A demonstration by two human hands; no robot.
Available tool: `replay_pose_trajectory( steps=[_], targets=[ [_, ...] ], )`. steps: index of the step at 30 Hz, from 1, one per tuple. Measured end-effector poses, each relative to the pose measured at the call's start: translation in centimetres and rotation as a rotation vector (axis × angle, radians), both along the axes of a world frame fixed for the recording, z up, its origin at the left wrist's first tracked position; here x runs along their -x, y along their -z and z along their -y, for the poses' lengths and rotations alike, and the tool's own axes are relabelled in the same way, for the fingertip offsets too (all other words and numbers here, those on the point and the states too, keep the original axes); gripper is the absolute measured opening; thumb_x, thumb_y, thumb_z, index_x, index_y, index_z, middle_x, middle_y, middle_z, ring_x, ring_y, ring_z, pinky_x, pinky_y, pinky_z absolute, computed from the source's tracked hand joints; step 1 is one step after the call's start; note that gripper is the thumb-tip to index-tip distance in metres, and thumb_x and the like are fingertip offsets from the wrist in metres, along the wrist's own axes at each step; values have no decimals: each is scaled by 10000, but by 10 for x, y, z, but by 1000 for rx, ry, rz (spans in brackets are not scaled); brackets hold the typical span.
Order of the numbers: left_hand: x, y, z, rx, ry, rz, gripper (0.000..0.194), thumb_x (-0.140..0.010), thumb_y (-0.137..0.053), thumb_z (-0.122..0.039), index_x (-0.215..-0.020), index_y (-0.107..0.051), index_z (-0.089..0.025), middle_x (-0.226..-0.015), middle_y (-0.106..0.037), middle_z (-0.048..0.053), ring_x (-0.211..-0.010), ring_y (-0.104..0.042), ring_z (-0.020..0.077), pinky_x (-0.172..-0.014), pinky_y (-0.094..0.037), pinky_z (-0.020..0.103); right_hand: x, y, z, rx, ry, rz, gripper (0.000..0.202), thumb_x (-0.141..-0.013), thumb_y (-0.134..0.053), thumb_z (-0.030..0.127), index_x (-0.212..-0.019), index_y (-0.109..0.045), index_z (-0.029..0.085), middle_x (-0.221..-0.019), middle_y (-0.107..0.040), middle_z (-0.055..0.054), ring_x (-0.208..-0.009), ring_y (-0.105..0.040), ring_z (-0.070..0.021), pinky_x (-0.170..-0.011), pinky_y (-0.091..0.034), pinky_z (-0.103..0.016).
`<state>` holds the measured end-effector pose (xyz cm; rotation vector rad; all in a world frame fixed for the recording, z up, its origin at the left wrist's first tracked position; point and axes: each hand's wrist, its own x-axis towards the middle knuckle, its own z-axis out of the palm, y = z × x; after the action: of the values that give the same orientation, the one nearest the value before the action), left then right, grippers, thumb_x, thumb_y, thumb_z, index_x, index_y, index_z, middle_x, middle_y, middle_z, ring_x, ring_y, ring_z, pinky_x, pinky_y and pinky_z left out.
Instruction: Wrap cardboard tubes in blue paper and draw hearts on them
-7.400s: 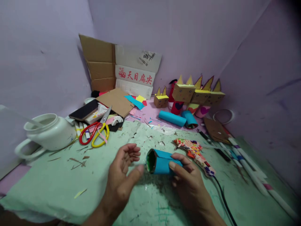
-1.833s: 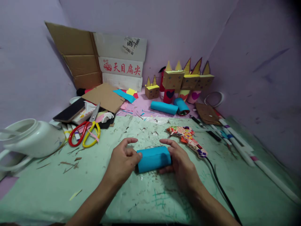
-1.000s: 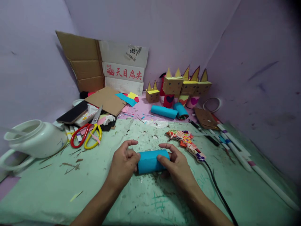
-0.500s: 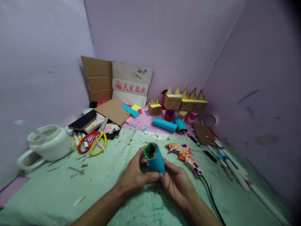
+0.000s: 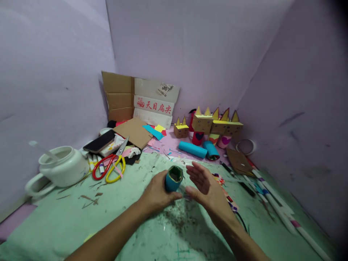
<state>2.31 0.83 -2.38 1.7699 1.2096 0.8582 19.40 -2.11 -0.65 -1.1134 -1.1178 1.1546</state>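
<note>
A blue paper-covered cardboard tube (image 5: 172, 183) stands tilted in my left hand (image 5: 157, 192), its open end facing up toward me. The fingers wrap round its left side, with the thumb at its base. My right hand (image 5: 203, 185) is raised just to the right of the tube, apart from it, palm turned inward and fingers spread with nothing in them. Partly hidden behind that hand lies a flower-patterned glue gun (image 5: 219, 179), its black cord running toward me. Two more blue tubes, one lying flat (image 5: 193, 149) and another beside it (image 5: 211, 150), rest farther back.
Red-and-yellow scissors (image 5: 115, 165), a phone (image 5: 99, 141) and a white teapot (image 5: 63, 168) sit at left. Cardboard figures with pointed ears (image 5: 203, 124) line the back. Cardboard sheets (image 5: 136, 132) lean at the rear wall; long white rods (image 5: 277, 203) and a black pen lie at right.
My right hand has let go of the tube and opened up beside it, now covering much of the glue gun. The tube, in my left hand, has turned more upright. The view has shifted slightly.
</note>
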Motion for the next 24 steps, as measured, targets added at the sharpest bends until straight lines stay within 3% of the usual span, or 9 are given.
replay_pose_trajectory(
  steps=[4,10,13,16,18,20,24],
  targets=[
    [0,9,1,-107,3,54,388,-621,-716,-238,-998,-638,-188,-1030,-641,84,-998,-559,306,-899,-413,404,25,4,-15,-80,-118,26,848,-505,-858,223,-1263,-478,241,-1323,-565,-111,-1247,-511,-283,-1087,-347,-447],
    [-1,24,-1,-172,-54,115,413,-574,-656,-104,-977,-642,-195,-979,-601,90,-974,-540,306,-907,-412,417,43,17,-23,-13,-111,127,706,-604,-804,229,-1229,-477,236,-977,-657,-10,-876,-637,-217,-846,-492,-369],
    [-1,26,-1,-205,-27,99,400,-582,-645,-105,-972,-649,-196,-1024,-611,107,-1025,-530,325,-955,-384,428,42,20,-22,2,-109,106,746,-612,-814,266,-1262,-449,237,-1016,-663,-18,-889,-640,-212,-857,-487,-361],
    [2,18,0,-200,-1,104,395,-563,-656,-117,-952,-665,-181,-1062,-615,115,-1066,-518,337,-969,-365,419,35,20,-21,-17,-150,108,822,-561,-858,336,-1280,-478,221,-1096,-677,-61,-1006,-633,-261,-938,-453,-407],
    [7,7,0,-76,-28,127,385,-565,-701,-189,-946,-660,-148,-1010,-617,117,-984,-540,324,-880,-401,414,28,16,-21,-61,-165,59,846,-543,-867,431,-1282,-513,222,-1218,-648,-95,-1155,-574,-301,-1022,-388,-443],
    [11,-4,0,159,-33,251,389,-576,-745,-336,-889,-643,-129,-848,-615,82,-808,-556,264,-735,-420,372,22,11,-23,-105,-131,-74,756,-602,-796,571,-1238,-570,231,-1306,-606,-99,-1253,-505,-307,-1076,-327,-451],
    [15,-16,2,548,138,732,494,-603,-767,-465,-931,-635,-120,-810,-663,88,-750,-597,211,-702,-428,313,17,0,-27,-16,-68,-410,589,-729,-602,696,-1076,-667,224,-1090,-720,-88,-1153,-587,-281,-1064,-337,-452]
  ],
)
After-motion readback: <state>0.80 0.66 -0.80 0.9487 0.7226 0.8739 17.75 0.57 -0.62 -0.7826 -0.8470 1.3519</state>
